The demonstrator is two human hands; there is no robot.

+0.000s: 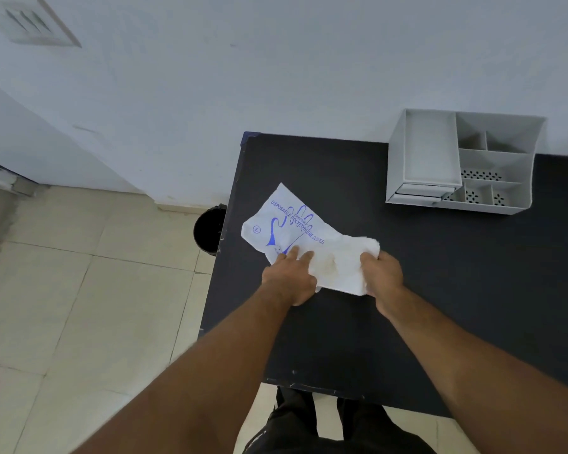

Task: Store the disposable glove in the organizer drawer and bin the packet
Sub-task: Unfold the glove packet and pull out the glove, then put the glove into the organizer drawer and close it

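A white packet with blue print of a hand and the words "disposable polyethylene gloves" lies on the black table near its left edge. My left hand presses down on the packet's near end. My right hand grips the translucent white glove sticking out of the packet's right end. A grey organizer stands at the back right of the table, its two small drawers at the front left looking shut.
A black bin stands on the tiled floor just left of the table, partly hidden by the table's edge. The white wall runs behind the table. My legs show below the table's front edge.
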